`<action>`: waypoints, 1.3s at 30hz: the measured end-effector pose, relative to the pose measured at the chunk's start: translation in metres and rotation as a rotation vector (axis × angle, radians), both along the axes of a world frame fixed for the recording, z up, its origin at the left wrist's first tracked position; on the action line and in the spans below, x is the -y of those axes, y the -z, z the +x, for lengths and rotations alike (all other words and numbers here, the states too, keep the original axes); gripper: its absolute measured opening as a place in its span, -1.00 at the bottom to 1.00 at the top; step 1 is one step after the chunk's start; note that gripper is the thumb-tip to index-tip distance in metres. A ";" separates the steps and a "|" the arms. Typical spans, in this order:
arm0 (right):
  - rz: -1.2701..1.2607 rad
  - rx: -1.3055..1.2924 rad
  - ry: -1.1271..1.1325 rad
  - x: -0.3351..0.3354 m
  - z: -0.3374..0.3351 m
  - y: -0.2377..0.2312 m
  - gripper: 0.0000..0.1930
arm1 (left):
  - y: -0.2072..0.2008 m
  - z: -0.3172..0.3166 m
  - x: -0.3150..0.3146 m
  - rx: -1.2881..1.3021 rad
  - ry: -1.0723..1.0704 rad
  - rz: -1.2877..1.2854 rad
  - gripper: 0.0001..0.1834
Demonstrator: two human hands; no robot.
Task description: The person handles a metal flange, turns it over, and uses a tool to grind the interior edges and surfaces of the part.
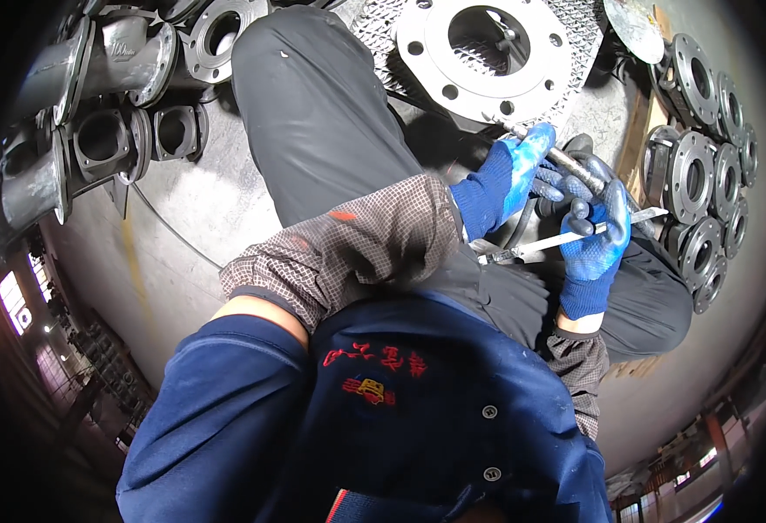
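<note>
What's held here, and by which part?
Left grip: a cylindrical tool, near its upper end. Right grip: a flat metal strip, right of middle; whether it also holds the tool's lower end is unclear.

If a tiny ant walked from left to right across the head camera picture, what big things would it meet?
Grey pipe fittings → left trouser leg → gloved left hand → gloved right hand → stacked dark flanges. The big pale flange is left out because it overlaps the left hand's place.
</note>
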State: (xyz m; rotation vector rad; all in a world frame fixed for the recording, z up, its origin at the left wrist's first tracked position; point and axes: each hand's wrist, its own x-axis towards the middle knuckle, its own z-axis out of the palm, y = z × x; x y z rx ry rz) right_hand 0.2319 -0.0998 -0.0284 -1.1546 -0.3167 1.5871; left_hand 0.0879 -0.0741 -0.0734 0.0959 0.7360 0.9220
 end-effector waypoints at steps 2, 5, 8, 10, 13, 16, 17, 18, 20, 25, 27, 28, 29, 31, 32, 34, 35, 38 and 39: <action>-0.001 -0.003 -0.028 -0.002 0.000 -0.002 -0.57 | -0.002 0.000 0.005 0.014 -0.002 -0.017 -0.66; 0.079 -0.011 -0.123 0.001 0.003 -0.009 -0.52 | -0.011 -0.005 0.005 0.007 0.011 -0.042 -0.65; 0.066 0.274 -0.252 -0.005 -0.009 -0.040 -0.55 | -0.022 -0.004 0.001 0.136 0.024 0.039 -0.67; 0.076 0.530 -0.303 -0.007 -0.017 -0.053 -0.54 | -0.024 0.003 -0.002 0.131 -0.014 0.001 -0.64; 0.105 0.773 -0.360 -0.013 -0.025 -0.065 -0.62 | -0.035 0.002 -0.006 0.198 -0.034 -0.024 -0.74; 0.319 0.800 -0.307 -0.016 -0.033 -0.069 -0.70 | -0.050 -0.007 -0.007 0.091 0.016 -0.068 -0.75; 0.387 0.963 -0.350 -0.019 -0.032 -0.069 -0.72 | -0.050 -0.005 -0.006 0.176 -0.070 -0.059 -0.75; 0.419 1.048 -0.374 -0.021 -0.034 -0.071 -0.74 | -0.048 -0.005 -0.006 0.223 -0.113 -0.056 -0.75; 0.356 1.108 -0.389 -0.026 -0.045 -0.080 -0.76 | -0.045 -0.006 -0.007 0.343 -0.140 -0.068 -0.73; 0.331 1.145 -0.416 -0.013 -0.034 -0.080 -0.76 | -0.054 -0.015 -0.002 0.364 -0.189 -0.100 -0.70; 0.324 1.151 -0.432 -0.010 -0.032 -0.079 -0.76 | -0.044 -0.014 -0.004 0.409 -0.173 -0.091 -0.69; 0.316 1.151 -0.439 -0.008 -0.031 -0.077 -0.76 | -0.046 -0.015 -0.003 0.435 -0.186 -0.097 -0.69; 0.308 1.153 -0.448 -0.008 -0.032 -0.077 -0.76 | -0.047 -0.016 -0.003 0.461 -0.199 -0.102 -0.68; 0.299 1.159 -0.456 -0.008 -0.033 -0.079 -0.76 | -0.046 -0.012 -0.004 0.452 -0.266 -0.127 -0.67; 0.294 1.160 -0.455 -0.009 -0.033 -0.080 -0.76 | -0.049 -0.013 -0.004 0.457 -0.251 -0.106 -0.66; 0.288 1.148 -0.474 -0.011 -0.037 -0.078 -0.76 | -0.047 -0.018 -0.003 0.457 -0.258 -0.042 -0.64; 0.286 1.144 -0.480 -0.012 -0.039 -0.076 -0.76 | -0.046 -0.020 -0.003 0.453 -0.272 -0.001 -0.63; 0.260 1.177 -0.485 -0.014 -0.036 -0.073 -0.76 | -0.044 -0.019 -0.007 0.494 -0.213 -0.123 -0.62; 0.251 1.218 -0.499 -0.012 -0.030 -0.071 -0.74 | -0.046 -0.019 -0.008 0.427 -0.230 -0.106 -0.62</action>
